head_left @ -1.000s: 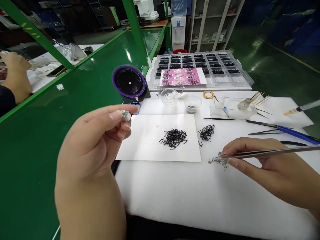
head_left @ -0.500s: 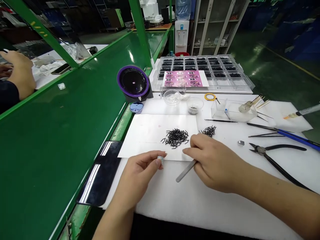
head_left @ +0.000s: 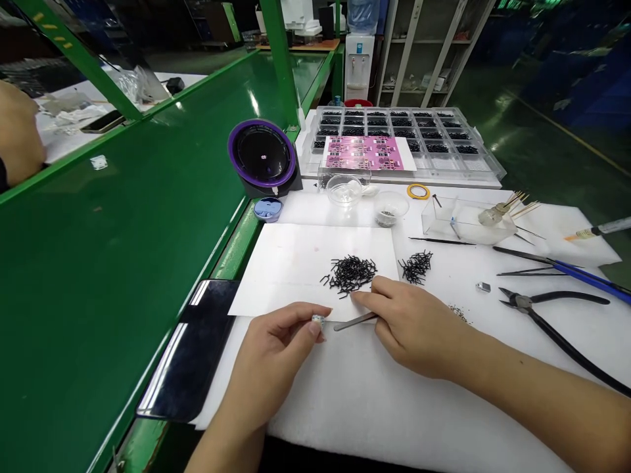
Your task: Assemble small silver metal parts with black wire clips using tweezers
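My left hand (head_left: 276,361) is closed, pinching a small whitish-blue patterned piece (head_left: 318,320) between thumb and fingers just below the paper's front edge. In my right hand (head_left: 414,328) is a pair of metal tweezers (head_left: 353,322), its blunt end pointing left toward that piece; the rest is hidden in the palm. My right index fingertip reaches the near edge of a pile of small black forked pieces (head_left: 352,272) on the white paper sheet (head_left: 280,259). I cannot tell whether it touches one. A second black pile (head_left: 417,266) lies beyond my right hand.
Diagonal cutters (head_left: 523,301), blue-handled pliers (head_left: 566,264) and a small metal block (head_left: 484,287) lie right. A dark phone (head_left: 192,355) lies left. Behind are clear dishes (head_left: 344,190), a round purple-rimmed device (head_left: 262,156) and a compartment tray (head_left: 438,148). Another person's arm (head_left: 20,135) shows far left.
My right hand has moved slightly left, and the tweezers now lie flatter, their blunt end closer to my left hand. Tiny specks beside my right forearm have come into view. My left hand keeps its pinch.
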A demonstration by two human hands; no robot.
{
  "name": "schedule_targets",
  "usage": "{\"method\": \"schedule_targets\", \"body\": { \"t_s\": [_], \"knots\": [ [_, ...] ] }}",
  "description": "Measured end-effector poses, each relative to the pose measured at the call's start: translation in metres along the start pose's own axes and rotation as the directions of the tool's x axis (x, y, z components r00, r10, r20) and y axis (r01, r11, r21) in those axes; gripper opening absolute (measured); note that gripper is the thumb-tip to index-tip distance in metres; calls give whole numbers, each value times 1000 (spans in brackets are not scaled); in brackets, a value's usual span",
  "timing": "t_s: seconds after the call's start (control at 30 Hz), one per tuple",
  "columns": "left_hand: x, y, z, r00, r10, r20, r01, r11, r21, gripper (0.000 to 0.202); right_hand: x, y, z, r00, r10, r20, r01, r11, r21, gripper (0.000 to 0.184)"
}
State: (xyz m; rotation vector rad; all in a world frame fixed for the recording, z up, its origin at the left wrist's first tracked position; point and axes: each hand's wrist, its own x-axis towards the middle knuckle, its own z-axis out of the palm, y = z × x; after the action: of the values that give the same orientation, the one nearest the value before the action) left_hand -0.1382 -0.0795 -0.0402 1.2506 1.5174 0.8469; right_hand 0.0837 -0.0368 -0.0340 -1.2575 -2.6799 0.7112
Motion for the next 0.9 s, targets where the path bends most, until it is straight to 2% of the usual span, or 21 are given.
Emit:
{"method": "schedule_targets", "body": {
  "t_s": [0.13,0.33,0.5,0.6,0.7,0.8,0.9],
  "knots": [
    [-3,6,6,997,-20,-79,16,999,-47,21,0,0,3,999,-49,10,50,993,-110,45],
    [-3,7,7,993,-6,-121,0,999,-48,21,-9,-4,3,989,-134,61,146,936,-319,41],
    [-2,4,5,996,9,-88,-13,999,-44,22,-11,0,2,993,-109,39,116,964,-240,36],
    [-1,3,5,992,0,-129,-8,998,-66,23,-11,6,3,989,-145,31,148,969,-196,40],
    [0,0,2,996,10,-86,-14,999,-42,23,-16,9,3,983,-184,24,185,960,-209,36],
    [1,-1,0,998,11,-60,-12,1000,-15,24,-31,10,1,976,-219,23,217,942,-257,24],
    [1,0,2,995,6,-99,-7,1000,-18,25,-55,18,-2,967,-253,11,245,922,-300,20]
  ]
}}
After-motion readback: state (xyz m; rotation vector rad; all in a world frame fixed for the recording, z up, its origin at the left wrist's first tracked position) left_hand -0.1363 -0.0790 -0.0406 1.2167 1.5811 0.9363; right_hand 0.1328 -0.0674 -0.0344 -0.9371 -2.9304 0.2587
